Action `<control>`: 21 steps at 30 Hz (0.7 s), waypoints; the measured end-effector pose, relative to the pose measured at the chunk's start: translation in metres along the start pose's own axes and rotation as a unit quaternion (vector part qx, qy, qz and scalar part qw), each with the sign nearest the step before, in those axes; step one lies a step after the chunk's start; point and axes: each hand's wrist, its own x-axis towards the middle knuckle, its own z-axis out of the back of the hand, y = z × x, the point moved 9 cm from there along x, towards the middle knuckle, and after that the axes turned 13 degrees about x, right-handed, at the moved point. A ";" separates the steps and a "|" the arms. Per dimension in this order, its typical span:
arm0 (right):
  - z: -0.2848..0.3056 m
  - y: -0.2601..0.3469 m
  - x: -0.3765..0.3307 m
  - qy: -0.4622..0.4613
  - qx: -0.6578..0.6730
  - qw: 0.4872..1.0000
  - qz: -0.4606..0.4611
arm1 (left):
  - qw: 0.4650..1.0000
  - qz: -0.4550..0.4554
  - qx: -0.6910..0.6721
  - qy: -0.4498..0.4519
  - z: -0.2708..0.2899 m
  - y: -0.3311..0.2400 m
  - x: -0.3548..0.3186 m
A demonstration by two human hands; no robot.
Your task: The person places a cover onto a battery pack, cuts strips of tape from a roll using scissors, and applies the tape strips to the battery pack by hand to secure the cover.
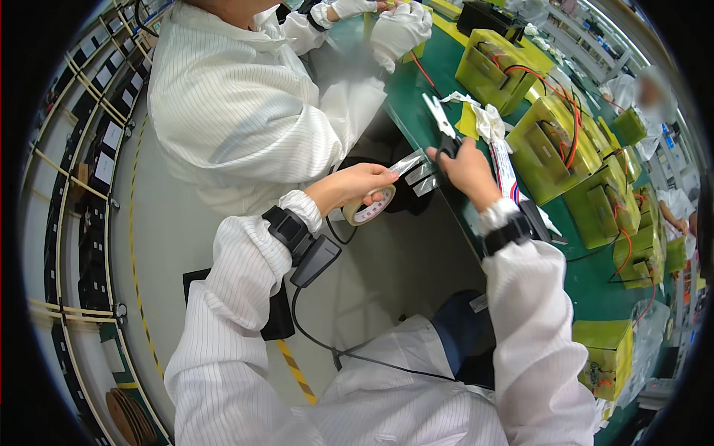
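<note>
Left hand point(349, 186) at frame centre, grip clenched on a tape roll point(369, 209) with a strip of clear tape point(411, 167) pulled out toward the right. Right hand point(467, 169) just right of it, grip closed through the black handles of the scissors point(440, 126), blades pointing up-left, open above the strip. Both hands sit at the edge of the green desk point(416, 97). Yellow-green wrapped packs point(547, 145) with red and black wires line the right side of the desk. A co-worker in a white coat point(238, 104) fills the upper left, gloved hands point(398, 30) at the top centre on the desk.
</note>
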 end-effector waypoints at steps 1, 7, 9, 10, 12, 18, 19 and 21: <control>0.004 -0.008 0.000 0.036 0.074 0.996 -0.022 | 1.000 -0.003 0.000 0.003 0.001 -0.003 0.001; 0.012 -0.002 -0.070 0.237 0.310 0.911 -0.134 | 0.998 0.004 0.024 -0.060 0.038 0.010 -0.019; 0.017 0.010 -0.051 0.163 0.213 0.963 -0.032 | 0.998 -0.002 0.035 -0.052 0.041 0.006 -0.016; 0.023 0.021 -0.037 0.085 0.109 0.988 0.068 | 0.998 -0.007 0.046 -0.044 0.040 0.003 -0.012; 0.025 0.026 -0.012 0.003 0.062 0.991 0.116 | 0.998 -0.007 0.044 -0.043 0.035 -0.010 -0.009; 0.005 0.024 -0.013 0.050 0.001 0.998 0.025 | 0.998 0.027 0.047 -0.021 0.026 -0.006 -0.015; 0.007 0.012 -0.016 0.069 0.080 0.994 0.024 | 0.997 0.021 0.062 -0.030 0.027 -0.005 -0.011; -0.002 0.013 -0.065 0.271 0.288 0.913 -0.104 | 0.997 0.032 0.053 -0.034 0.034 0.013 -0.006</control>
